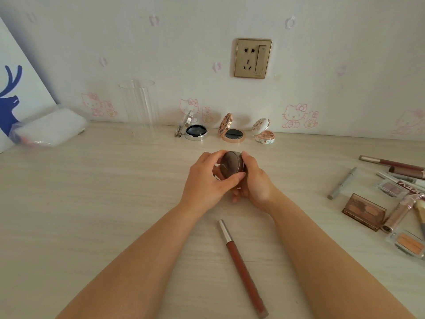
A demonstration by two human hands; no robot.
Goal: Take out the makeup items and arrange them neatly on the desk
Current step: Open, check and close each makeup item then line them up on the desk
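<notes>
A round brown compact is held above the middle of the desk between both hands. My left hand grips its left side, thumb across the front. My right hand grips its right side and cups it from beneath. Three opened compacts stand in a row by the wall: a silver one, a rose-gold one and a white floral one. A brown lip gloss tube lies on the desk between my forearms.
A heap of makeup lies at the right edge: a silver pen, a brown palette, lip tubes, small clear cases. A clear cylinder and a plastic-wrapped pack stand at the back left. A wall socket is above.
</notes>
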